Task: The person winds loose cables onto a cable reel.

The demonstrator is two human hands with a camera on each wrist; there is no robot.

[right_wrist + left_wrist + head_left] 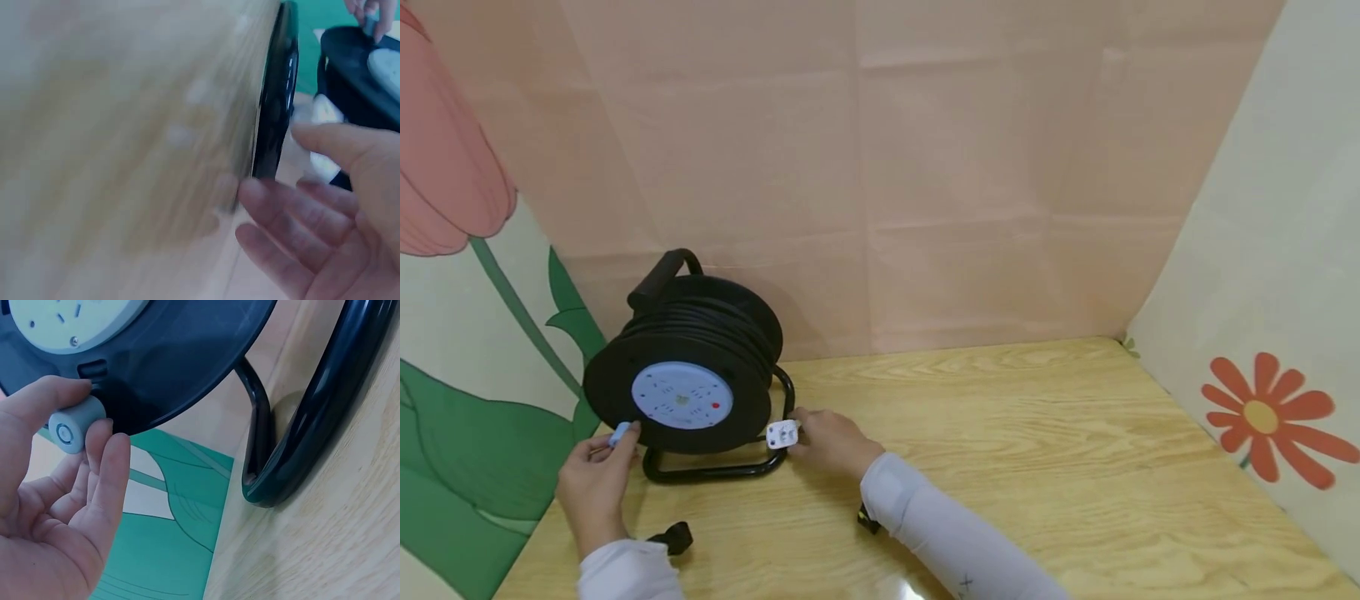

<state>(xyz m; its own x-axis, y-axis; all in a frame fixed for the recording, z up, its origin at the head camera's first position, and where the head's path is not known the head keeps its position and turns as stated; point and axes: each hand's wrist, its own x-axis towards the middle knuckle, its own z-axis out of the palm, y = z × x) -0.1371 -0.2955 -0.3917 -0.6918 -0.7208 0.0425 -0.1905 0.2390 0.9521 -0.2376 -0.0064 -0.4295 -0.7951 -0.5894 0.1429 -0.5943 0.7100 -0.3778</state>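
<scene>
A black cable reel [745,325] with wound black cable and a pale socket face [682,395] stands on the wooden table. My left hand [597,487] pinches the small pale blue crank knob [78,424] at the lower left of the reel's disc, between thumb and fingers. My right hand [831,442] is at the right side of the reel's black tube stand [722,473], beside a white plug [782,434]. In the right wrist view its thumb overlaps the plug, and its loosely bent fingers lie apart from the thumb, close to the tube.
A black strap end [675,538] lies by my left wrist, and a small black and yellow object [868,520] is partly under my right forearm. Behind the table [1000,433] hangs a pinkish sheet [962,167]. A carry handle [658,279] tops the reel.
</scene>
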